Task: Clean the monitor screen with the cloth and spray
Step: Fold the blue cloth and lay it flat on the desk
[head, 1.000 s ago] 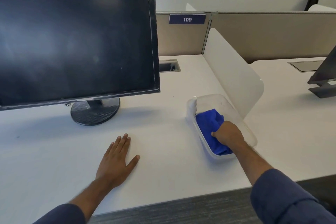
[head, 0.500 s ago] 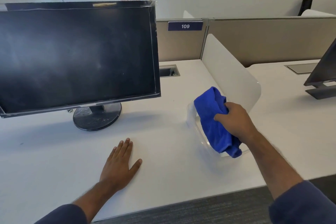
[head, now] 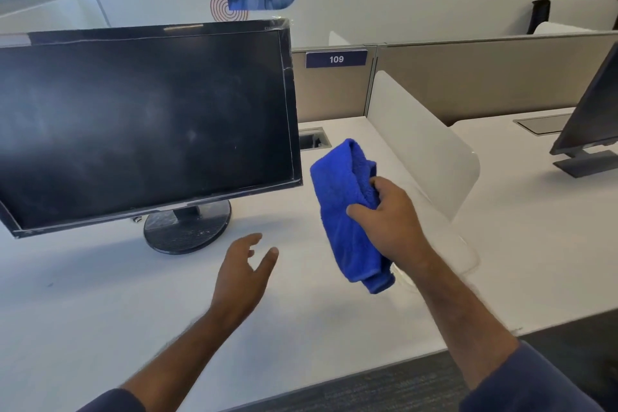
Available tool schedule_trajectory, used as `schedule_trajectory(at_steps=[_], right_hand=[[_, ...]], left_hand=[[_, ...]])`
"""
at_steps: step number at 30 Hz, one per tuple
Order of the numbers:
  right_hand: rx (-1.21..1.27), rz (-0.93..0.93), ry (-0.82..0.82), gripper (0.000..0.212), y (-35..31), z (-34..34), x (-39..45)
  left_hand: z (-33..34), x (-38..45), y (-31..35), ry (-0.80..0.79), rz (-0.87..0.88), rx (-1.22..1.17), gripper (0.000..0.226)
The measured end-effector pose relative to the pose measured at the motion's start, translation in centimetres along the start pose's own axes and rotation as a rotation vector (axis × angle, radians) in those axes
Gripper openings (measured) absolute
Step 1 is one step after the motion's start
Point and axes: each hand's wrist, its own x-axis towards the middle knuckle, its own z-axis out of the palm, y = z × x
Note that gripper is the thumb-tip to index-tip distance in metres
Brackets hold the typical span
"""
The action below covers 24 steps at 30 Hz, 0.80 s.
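Note:
A black monitor (head: 143,124) with a dusty dark screen stands on a round base (head: 187,227) at the left of the white desk (head: 83,304). My right hand (head: 391,224) is shut on a bunched blue cloth (head: 344,211), held in the air just right of the monitor's lower right corner. My left hand (head: 244,274) hovers above the desk in front of the base, fingers spread, holding nothing. A clear plastic container (head: 465,254) lies on the desk behind my right wrist, mostly hidden. No spray bottle shows.
A white curved divider (head: 421,140) stands upright right of the cloth. A cable opening (head: 312,139) sits in the desk behind the cloth. Beige partition panels (head: 468,77) run along the back. A second monitor (head: 592,124) stands at the far right.
My right hand lifted the blue cloth out of the clear container and carried it up and left toward the monitor. My left hand rose off the desk.

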Motion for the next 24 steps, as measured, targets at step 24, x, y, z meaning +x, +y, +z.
schedule_trajectory(at_steps=[24], right_hand=[[0.181, -0.121, -0.08, 0.024, 0.4, 11.5, -8.1]], left_hand=[[-5.4, -2.8, 1.1, -0.094, -0.346, -0.77, 0.032]])
